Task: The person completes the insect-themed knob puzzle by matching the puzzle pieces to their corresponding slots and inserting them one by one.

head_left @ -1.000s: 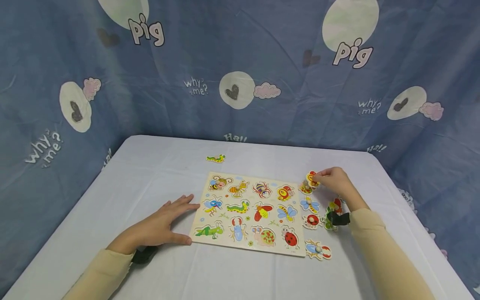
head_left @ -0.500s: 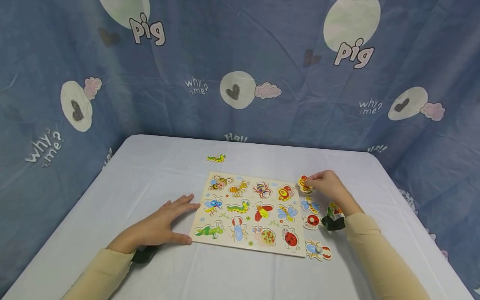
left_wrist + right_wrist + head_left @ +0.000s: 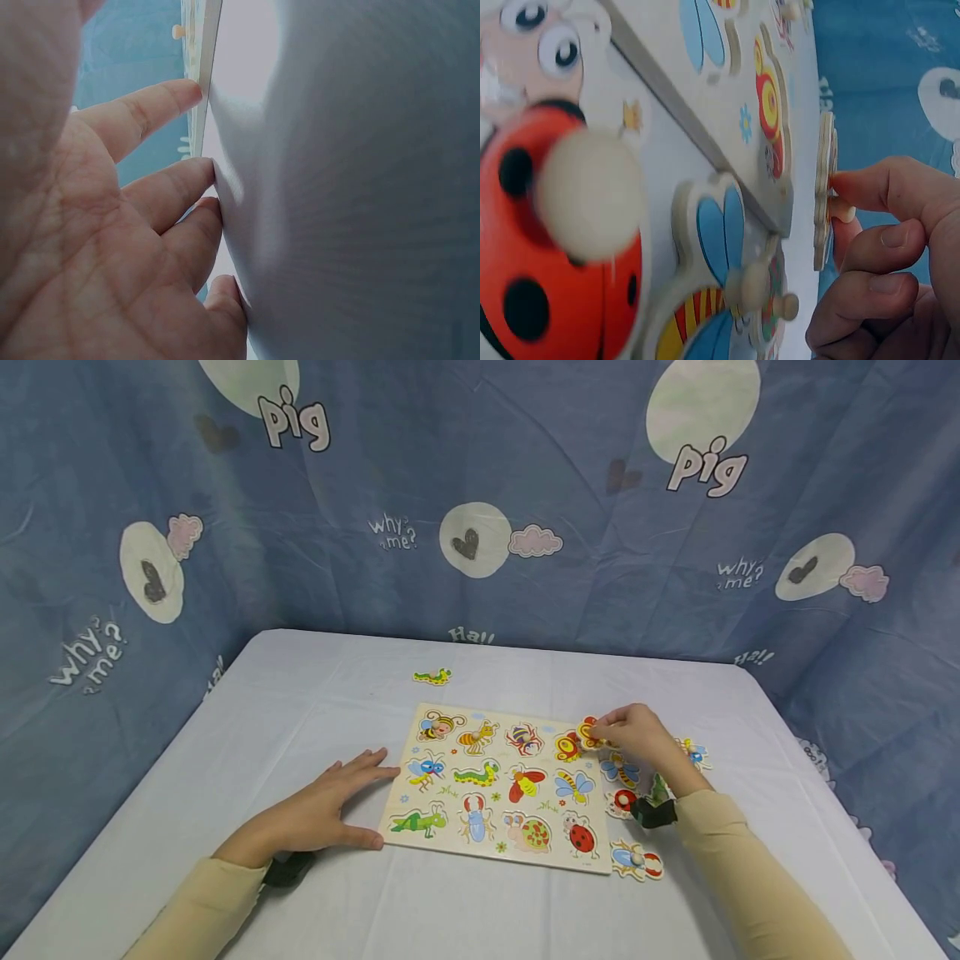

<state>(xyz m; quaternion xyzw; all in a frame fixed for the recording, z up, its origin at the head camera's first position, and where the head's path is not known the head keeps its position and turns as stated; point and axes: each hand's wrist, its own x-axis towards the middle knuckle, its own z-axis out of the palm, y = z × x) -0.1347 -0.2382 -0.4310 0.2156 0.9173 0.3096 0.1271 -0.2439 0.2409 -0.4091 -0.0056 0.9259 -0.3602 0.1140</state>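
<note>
My right hand (image 3: 637, 735) pinches a red and yellow butterfly puzzle piece (image 3: 588, 732) by its wooden knob. In the right wrist view that butterfly piece (image 3: 825, 195) shows edge-on, raised over the puzzle board's corner. In the head view it partly covers the matching butterfly picture (image 3: 567, 747) at the board's far right corner. The wooden puzzle board (image 3: 555, 857) lies flat and bears several insect pictures. My left hand (image 3: 322, 806) is spread flat at the board's left side, its thumb and a finger at the edge. The left wrist view shows straight fingertips (image 3: 191, 91) against that edge.
Knobbed pieces lie right of the board: a dragonfly (image 3: 619, 770), a ladybug (image 3: 622, 802), a blue stag beetle (image 3: 636, 860) and others partly behind the right arm. A caterpillar piece (image 3: 432, 677) lies beyond the board on the white-covered table (image 3: 337, 668). A blue patterned curtain (image 3: 360, 468) hangs behind.
My right hand has moved left with the butterfly piece, from beyond the board's right side to over its far right corner. The left hand has stayed still.
</note>
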